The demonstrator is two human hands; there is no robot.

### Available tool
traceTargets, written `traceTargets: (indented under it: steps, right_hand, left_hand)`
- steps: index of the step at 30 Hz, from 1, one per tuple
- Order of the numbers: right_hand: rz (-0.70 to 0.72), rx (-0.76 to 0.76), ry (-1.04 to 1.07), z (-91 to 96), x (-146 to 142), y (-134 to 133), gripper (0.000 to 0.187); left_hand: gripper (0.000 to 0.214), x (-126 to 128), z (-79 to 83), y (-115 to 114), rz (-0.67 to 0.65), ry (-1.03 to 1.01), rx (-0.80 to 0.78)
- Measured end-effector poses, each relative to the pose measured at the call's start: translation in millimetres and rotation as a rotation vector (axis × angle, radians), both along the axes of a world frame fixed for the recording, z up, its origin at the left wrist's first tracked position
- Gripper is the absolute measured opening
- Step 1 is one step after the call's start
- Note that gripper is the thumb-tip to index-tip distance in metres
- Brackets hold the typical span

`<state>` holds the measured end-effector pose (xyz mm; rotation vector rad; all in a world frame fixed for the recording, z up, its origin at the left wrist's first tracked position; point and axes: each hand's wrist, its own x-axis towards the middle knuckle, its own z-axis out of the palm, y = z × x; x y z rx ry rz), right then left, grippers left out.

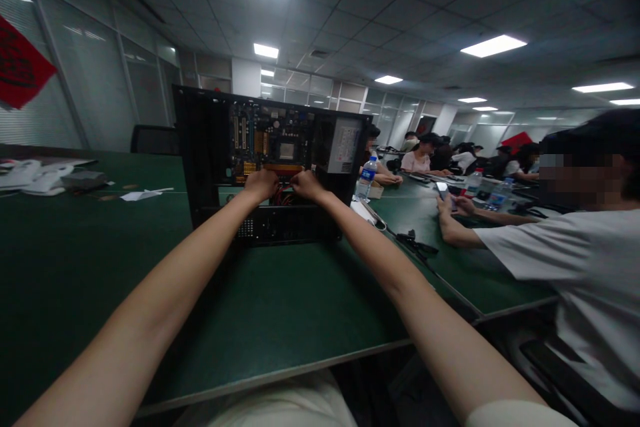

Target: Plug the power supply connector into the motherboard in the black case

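A black computer case (273, 223) stands on the green table with its open side facing me, showing the motherboard (275, 130) inside. Both my hands reach into it, at the lower edge of the board. My left hand (260, 185) is closed at the left end of an orange-brown memory slot strip (284, 169). At its right end my right hand (309, 185) is closed too. The fingertips are hidden, so what they grip does not show. Red and dark cables (284, 196) hang just below the hands. A silver power supply (345, 145) sits at the upper right.
White items (33, 177) and a grey box (84, 180) lie at the left, near a paper scrap (145, 194). A water bottle (369, 178) stands behind the case's right side. Black cables (417, 242) lie at the right, where a person (580, 240) sits holding a phone.
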<state>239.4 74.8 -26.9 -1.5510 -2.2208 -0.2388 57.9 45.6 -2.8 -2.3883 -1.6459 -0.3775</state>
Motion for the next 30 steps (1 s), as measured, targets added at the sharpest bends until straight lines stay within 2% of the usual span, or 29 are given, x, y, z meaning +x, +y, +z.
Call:
traceTargets:
  steps: [10, 22, 30]
  right_hand:
    - [-0.023, -0.017, -0.002, 1.2, -1.3, -1.0, 0.03]
    - [0.047, -0.025, -0.024, -4.7, 3.5, 1.9, 0.035]
    - [0.067, -0.035, -0.047, -2.3, 3.4, -1.5, 0.035]
  left_hand:
    - [0.041, -0.1, 1.0, -3.9, 0.003, 0.001, -0.003]
    - [0.041, -0.5, -0.8, -4.0, 0.001, 0.012, 0.01]
    - [0.042, 2.6, -1.4, -6.4, 0.015, 0.013, 0.053]
